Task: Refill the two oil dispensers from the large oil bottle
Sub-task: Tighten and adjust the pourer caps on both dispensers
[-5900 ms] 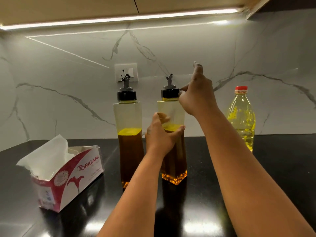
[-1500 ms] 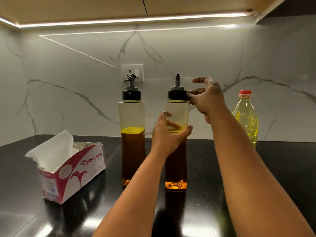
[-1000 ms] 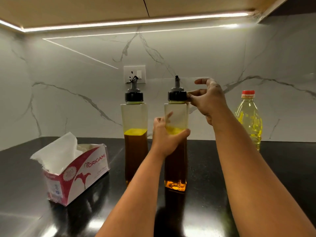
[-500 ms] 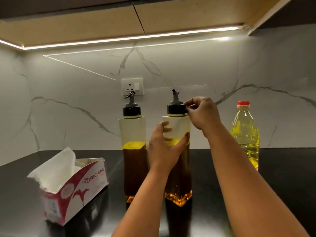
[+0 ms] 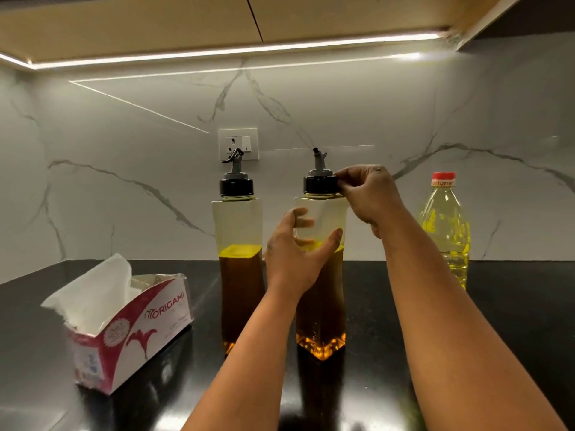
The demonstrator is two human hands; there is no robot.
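Observation:
Two tall clear oil dispensers with black caps and grey spouts stand on the black counter, each about half full of amber oil. My left hand grips the body of the right dispenser at its middle. My right hand pinches that dispenser's black cap with thumb and fingertips. The left dispenser stands untouched beside it. The large oil bottle, clear with yellow oil and a red cap, stands upright at the right near the wall.
An open red and white tissue box with a tissue sticking out sits at the left on the black counter. A marble wall with a white socket runs behind. A cabinet with a light strip hangs overhead.
My right hand went from open fingers beside the cap to pinching it. The right dispenser's spout has turned a little. My left hand has kept its grip on the body.

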